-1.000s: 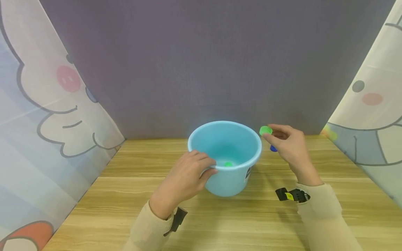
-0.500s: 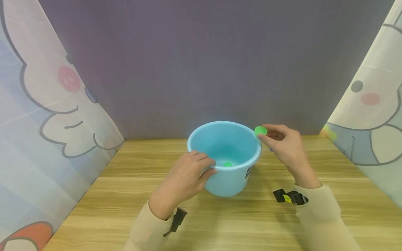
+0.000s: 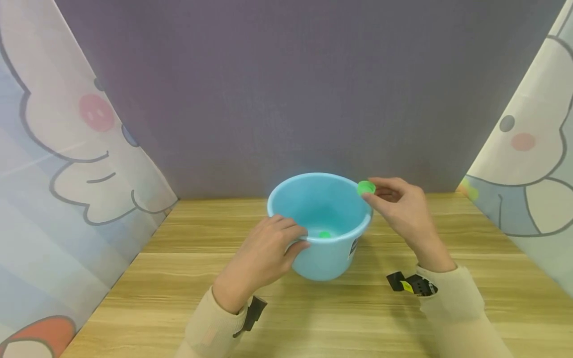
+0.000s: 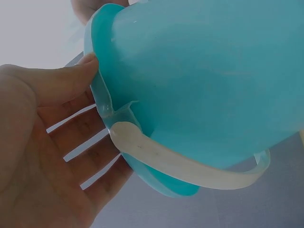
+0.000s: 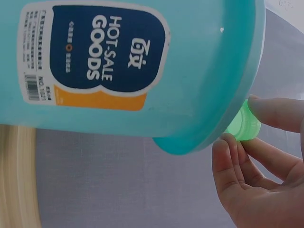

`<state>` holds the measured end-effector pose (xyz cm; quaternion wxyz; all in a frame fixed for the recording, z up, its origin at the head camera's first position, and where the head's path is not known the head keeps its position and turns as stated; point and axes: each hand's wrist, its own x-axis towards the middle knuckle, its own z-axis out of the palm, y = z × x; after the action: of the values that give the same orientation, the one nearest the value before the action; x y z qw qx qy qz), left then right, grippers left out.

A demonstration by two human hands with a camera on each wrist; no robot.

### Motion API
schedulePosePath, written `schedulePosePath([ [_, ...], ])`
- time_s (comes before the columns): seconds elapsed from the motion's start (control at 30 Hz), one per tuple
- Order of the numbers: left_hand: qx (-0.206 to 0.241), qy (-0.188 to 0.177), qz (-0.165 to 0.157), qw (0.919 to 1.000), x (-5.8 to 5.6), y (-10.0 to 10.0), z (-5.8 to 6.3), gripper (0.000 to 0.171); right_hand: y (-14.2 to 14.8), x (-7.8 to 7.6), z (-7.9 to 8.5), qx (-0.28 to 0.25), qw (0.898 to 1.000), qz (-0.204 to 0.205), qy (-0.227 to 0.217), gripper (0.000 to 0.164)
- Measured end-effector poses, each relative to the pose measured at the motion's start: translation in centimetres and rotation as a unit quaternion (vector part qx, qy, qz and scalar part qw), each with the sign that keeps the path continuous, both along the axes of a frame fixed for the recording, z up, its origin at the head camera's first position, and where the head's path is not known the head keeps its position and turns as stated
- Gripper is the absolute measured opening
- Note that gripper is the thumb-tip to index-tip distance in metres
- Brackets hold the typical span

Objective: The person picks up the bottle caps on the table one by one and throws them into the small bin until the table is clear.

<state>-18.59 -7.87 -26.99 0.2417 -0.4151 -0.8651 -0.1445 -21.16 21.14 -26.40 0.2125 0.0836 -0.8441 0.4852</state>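
Note:
A light blue plastic bucket (image 3: pixel 321 261) stands upright on the wooden table. My left hand (image 3: pixel 261 251) grips its near-left rim, with the thumb outside, beside the white handle (image 4: pixel 190 168) seen in the left wrist view. Between thumb and fingers of my right hand (image 3: pixel 405 211) is a green bottle cap (image 3: pixel 366 188), held at the bucket's right rim. The right wrist view shows this cap partly hidden behind the rim; whether it touches the rim I cannot tell. A second small green object (image 3: pixel 325 234), cap-like, lies on the bucket's floor, partly hidden by the near rim.
The wood-grain table (image 3: pixel 179 283) extends around the bucket. A dark grey panel (image 3: pixel 286 99) rises behind it, and printed cartoon curtains (image 3: pixel 85 199) close off both sides. On the bucket's outer right wall is a label (image 5: pixel 109 52).
My right hand has moved left with the green cap, from beside the bucket to its rim. A blue object on the table behind that hand is now hidden. The left hand has stayed put.

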Motion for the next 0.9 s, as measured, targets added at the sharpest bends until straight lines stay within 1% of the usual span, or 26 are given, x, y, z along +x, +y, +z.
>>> schedulePosePath([
  [0.3,0.001,0.002,0.000,1.0000,0.0,-0.1,0.0,0.010,-1.3,0.0,0.0,0.003,1.000,0.016,0.007,0.044],
  [0.6,0.001,0.001,-0.001,1.0000,0.0,-0.1,0.0,0.010,-2.3,0.5,0.1,0.002,0.999,0.035,0.011,0.042],
  [0.9,0.003,0.004,0.000,1.0000,0.1,-0.1,0.0,0.011,-2.9,0.4,-0.1,-0.004,0.998,0.048,0.033,0.038],
])
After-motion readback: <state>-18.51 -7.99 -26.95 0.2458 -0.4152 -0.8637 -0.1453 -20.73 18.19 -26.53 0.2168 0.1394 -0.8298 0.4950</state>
